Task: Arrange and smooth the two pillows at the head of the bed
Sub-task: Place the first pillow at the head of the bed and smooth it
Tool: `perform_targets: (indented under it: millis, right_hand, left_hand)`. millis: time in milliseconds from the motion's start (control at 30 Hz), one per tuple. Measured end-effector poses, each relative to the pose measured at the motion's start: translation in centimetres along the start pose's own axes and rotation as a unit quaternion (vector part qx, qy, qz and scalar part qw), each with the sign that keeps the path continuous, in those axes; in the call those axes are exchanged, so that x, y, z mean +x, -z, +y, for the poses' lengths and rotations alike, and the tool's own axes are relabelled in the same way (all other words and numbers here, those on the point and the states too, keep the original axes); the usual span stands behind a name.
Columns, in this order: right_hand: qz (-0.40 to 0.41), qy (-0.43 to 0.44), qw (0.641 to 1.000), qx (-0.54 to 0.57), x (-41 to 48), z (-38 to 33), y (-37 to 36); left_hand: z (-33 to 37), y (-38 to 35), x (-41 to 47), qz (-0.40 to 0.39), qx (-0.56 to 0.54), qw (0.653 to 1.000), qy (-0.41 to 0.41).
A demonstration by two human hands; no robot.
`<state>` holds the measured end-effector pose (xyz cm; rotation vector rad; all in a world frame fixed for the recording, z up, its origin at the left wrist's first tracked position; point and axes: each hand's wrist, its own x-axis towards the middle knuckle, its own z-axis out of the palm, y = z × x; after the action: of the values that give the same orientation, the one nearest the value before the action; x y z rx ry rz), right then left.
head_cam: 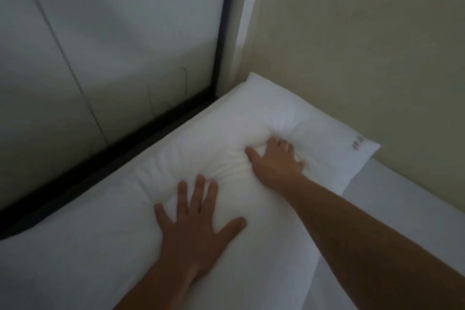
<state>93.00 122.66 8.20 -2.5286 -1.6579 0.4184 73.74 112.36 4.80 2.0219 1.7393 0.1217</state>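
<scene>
The white cloth pillow (pixel 314 121) is looking matt and soft, its cover puckering into fine creases. On the far left the pale grey padded panel (pixel 113 33) is showing a smooth, faintly glossy skin; the black edging strip (pixel 224 33) is looking smooth, the beige right wall (pixel 364 33) matt.

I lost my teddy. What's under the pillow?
Only grey sheet shows beside the pillow. The left hand and right hand press on top; anything underneath is covered.
</scene>
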Motion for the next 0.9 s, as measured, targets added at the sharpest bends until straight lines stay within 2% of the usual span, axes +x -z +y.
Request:
perform_targets:
  millis: [133,200,400,533,600,633,700,733,767,800,833,900]
  right_hand:
    - [0.064,0.075,0.995,-0.035,2.3,-1.4,-0.4]
    - [0.054,0.102,0.992,-0.041,2.5,-0.7,-1.0]
    - [0.047,0.098,0.994,-0.027,2.9,-0.7,-2.7]
    - [0.009,0.112,0.992,-0.055,1.8,-0.2,-0.9]
    - [0.051,0.211,0.969,-0.122,0.2,0.3,0.3]
    - [0.071,0.302,0.941,-0.137,-1.0,0.4,0.4]
    - [0.05,0.47,0.87,-0.142,-3.4,0.2,0.0]
    - [0.026,0.507,0.849,-0.148,-3.9,0.1,-0.2]
    - [0.016,0.504,0.849,-0.159,-3.7,0.3,0.0]
    - [0.026,0.47,0.867,-0.167,-2.5,0.7,0.6]
    - [0.044,0.407,0.896,-0.173,-0.7,1.5,1.4]
    - [0.046,0.197,0.967,-0.155,2.8,3.7,3.6]
  left_hand:
    - [-1.0,-1.2,1.0,0.012,0.017,1.0,0.006]
    - [-0.9,-1.2,0.9,0.012,0.023,1.0,0.003]
    - [-1.0,-1.2,1.0,0.009,0.015,1.0,0.004]
    - [-1.3,-0.7,0.1,0.004,0.006,1.0,-0.002]
    - [-1.2,-0.2,-0.7,0.005,0.002,1.0,0.005]
    - [-0.9,0.1,-1.2,0.011,-0.002,1.0,0.01]
    - [0.2,1.2,-1.6,0.052,-0.022,0.998,0.02]
    - [1.0,1.8,-1.6,0.083,-0.027,0.996,0.018]
    - [1.7,2.4,-1.6,0.106,-0.019,0.994,0.01]
    - [2.3,2.7,-1.5,0.113,-0.003,0.994,-0.003]
    - [2.6,2.9,-1.6,0.106,0.02,0.994,-0.011]
    - [2.4,2.2,-2.8,0.084,0.052,0.995,-0.005]
